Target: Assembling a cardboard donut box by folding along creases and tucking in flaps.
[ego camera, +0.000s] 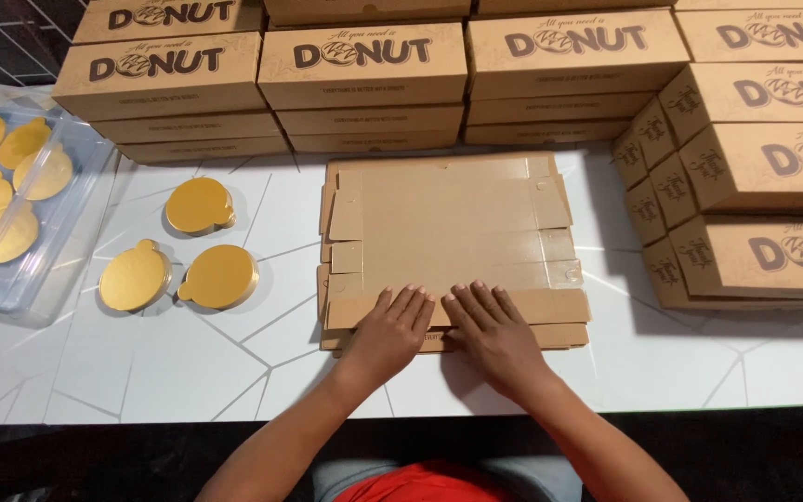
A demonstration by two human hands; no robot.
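While both hands press flat on it, the unfolded cardboard box blank (pixel 453 244) lies directly ahead of the person at the middle of the white desk (pixel 188 372), its long axis running left to right, parallel to the near edge. The left hand (pixel 392 327) and right hand (pixel 490 330) sit side by side, almost touching, palms down and fingers spread, grasping nothing, on the folded front flap (pixel 550 305) nearest the near edge; each is about equally close to the blank, the left over its left-centre, the right over its centre. Toward the far edge, stacks of closed brown boxes (pixel 364 70) stand in a row just behind the blank, and another stack (pixel 745 186) rises near the right edge, just beside the blank's right end. To the left, well apart from the hands, three round gold cake boards (pixel 199 204) lie on the desk, with a clear plastic tray (pixel 76 195) of more gold boards at the left edge. Nothing lies between the hands and the blank.
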